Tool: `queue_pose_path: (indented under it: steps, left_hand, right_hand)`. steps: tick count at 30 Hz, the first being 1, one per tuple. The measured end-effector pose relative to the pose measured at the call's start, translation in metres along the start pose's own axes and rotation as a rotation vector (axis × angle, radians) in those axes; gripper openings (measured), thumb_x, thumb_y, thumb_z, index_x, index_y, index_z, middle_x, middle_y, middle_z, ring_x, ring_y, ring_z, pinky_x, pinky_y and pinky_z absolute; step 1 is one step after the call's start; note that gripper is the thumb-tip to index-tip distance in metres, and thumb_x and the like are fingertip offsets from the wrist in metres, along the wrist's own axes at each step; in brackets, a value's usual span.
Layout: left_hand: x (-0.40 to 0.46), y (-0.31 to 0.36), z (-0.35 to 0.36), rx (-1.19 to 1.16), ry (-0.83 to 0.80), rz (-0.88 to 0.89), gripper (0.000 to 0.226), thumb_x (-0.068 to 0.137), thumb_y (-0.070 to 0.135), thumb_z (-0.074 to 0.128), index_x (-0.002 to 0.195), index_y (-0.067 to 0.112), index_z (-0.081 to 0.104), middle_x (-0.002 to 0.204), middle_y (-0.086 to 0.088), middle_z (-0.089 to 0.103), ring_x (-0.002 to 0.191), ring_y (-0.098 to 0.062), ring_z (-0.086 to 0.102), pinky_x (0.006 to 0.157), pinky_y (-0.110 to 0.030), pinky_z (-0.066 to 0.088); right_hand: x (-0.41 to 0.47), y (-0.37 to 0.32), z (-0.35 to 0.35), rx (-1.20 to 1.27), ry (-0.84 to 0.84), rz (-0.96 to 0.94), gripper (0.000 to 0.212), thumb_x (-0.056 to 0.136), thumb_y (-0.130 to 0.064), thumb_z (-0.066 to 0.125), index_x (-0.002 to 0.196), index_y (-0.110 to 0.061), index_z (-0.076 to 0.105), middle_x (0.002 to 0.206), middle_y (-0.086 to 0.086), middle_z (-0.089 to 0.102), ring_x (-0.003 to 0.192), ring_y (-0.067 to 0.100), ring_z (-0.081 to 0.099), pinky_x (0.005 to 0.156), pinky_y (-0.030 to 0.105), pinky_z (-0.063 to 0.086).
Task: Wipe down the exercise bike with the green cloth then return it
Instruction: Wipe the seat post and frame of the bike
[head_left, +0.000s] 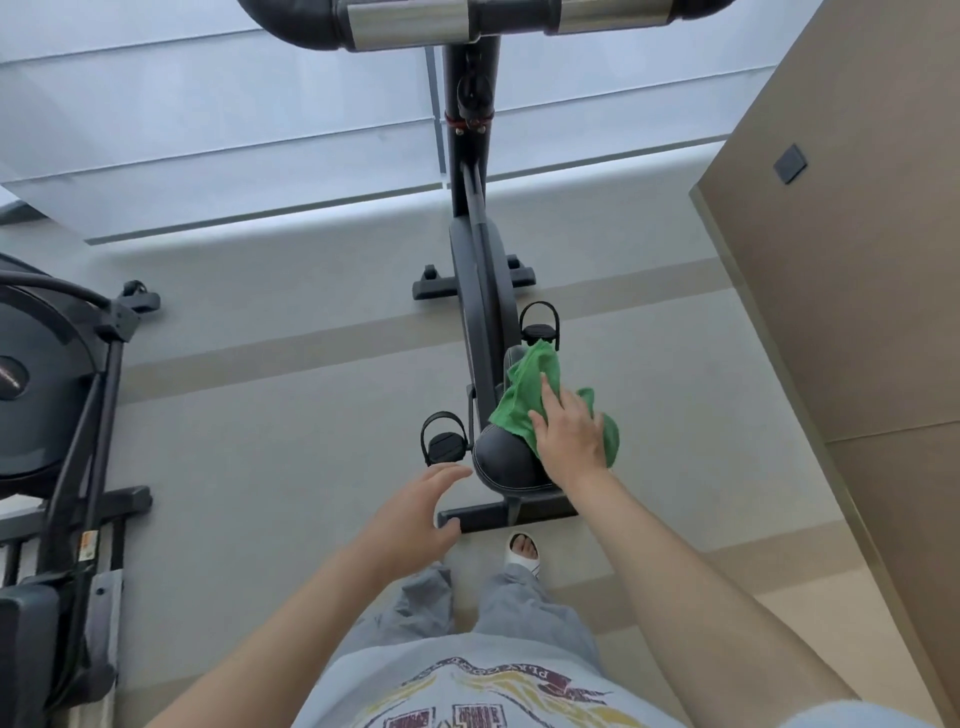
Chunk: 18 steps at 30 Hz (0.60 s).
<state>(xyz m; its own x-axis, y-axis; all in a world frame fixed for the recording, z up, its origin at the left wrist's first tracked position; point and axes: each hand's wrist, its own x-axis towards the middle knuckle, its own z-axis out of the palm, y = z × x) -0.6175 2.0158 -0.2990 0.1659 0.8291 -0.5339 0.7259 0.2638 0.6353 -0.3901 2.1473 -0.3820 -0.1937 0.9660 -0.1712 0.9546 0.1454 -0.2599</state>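
Note:
A black exercise bike (475, 270) stands in front of me, seen from above, its handlebar at the top edge. The green cloth (524, 395) lies crumpled over the front and right side of the black saddle (501, 460). My right hand (569, 434) presses flat on the cloth with straight fingers. Beside the saddle's rear left, my left hand (415, 512) hovers with relaxed, spread fingers and holds nothing. Two black pedals with straps flank the frame.
Another black exercise machine (57, 395) stands close on the left. A brown wall or cabinet (841, 291) rises on the right. Pale windows or panels fill the far side. The bike's rear base bar (509, 514) lies just before my feet.

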Motion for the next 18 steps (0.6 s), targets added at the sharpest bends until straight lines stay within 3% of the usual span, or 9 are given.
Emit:
queue_pose_path:
  steps: [3,5,8,11,14,18]
  left_hand:
    - [0.007,0.008,-0.001,-0.002,0.016,0.001,0.066,0.091,0.018,0.059,0.153,0.035,0.045,0.157,0.021,0.042,0.138,-0.007,0.049,0.112,-0.029,0.043]
    - [0.012,0.016,-0.001,0.007,0.038,0.016,0.063,0.091,0.021,0.059,0.151,0.036,0.047,0.155,0.022,0.044,0.135,-0.007,0.051,0.112,-0.033,0.045]
    - [0.020,0.034,-0.001,0.008,0.079,0.040,0.061,0.092,0.020,0.060,0.150,0.036,0.048,0.154,0.021,0.046,0.134,-0.006,0.052,0.115,-0.033,0.043]
    - [0.023,0.052,-0.007,-0.022,0.129,0.054,0.057,0.094,0.019,0.061,0.147,0.037,0.050,0.150,0.019,0.049,0.129,-0.007,0.053,0.113,-0.031,0.043]
    - [0.023,0.068,-0.021,-0.058,0.225,0.071,0.052,0.096,0.018,0.062,0.145,0.034,0.053,0.146,0.018,0.052,0.122,-0.005,0.055,0.108,-0.031,0.047]
    - [0.016,0.080,-0.042,-0.084,0.362,0.079,0.056,0.097,0.019,0.065,0.149,0.035,0.051,0.151,0.020,0.048,0.131,-0.004,0.051,0.112,-0.033,0.045]
  right_hand:
    - [-0.037,0.012,0.000,-0.058,-0.021,-0.098,0.055,0.104,-0.041,0.053,0.158,-0.029,0.045,0.162,0.007,0.044,0.146,0.033,0.044,0.105,0.058,0.048]
    - [-0.053,0.021,-0.002,-0.104,-0.022,-0.154,0.052,0.101,-0.039,0.059,0.152,-0.030,0.052,0.166,0.003,0.039,0.150,0.032,0.041,0.104,0.056,0.048]
    - [-0.056,0.027,-0.006,-0.094,-0.007,-0.220,0.049,0.087,-0.022,0.079,0.135,-0.025,0.068,0.154,0.004,0.055,0.134,0.033,0.057,0.090,0.051,0.056]
    - [-0.041,0.029,-0.021,-0.008,0.070,-0.285,0.051,0.076,-0.001,0.086,0.123,-0.017,0.074,0.134,0.011,0.068,0.110,0.035,0.069,0.077,0.045,0.059]
    - [-0.032,0.021,-0.045,0.097,0.151,-0.341,0.051,0.081,0.003,0.081,0.128,-0.012,0.073,0.134,0.015,0.067,0.110,0.035,0.069,0.086,0.047,0.060]
    - [-0.022,-0.006,-0.078,0.225,0.216,-0.466,0.051,0.086,-0.002,0.078,0.134,-0.014,0.070,0.143,0.013,0.063,0.120,0.034,0.064,0.094,0.046,0.056]
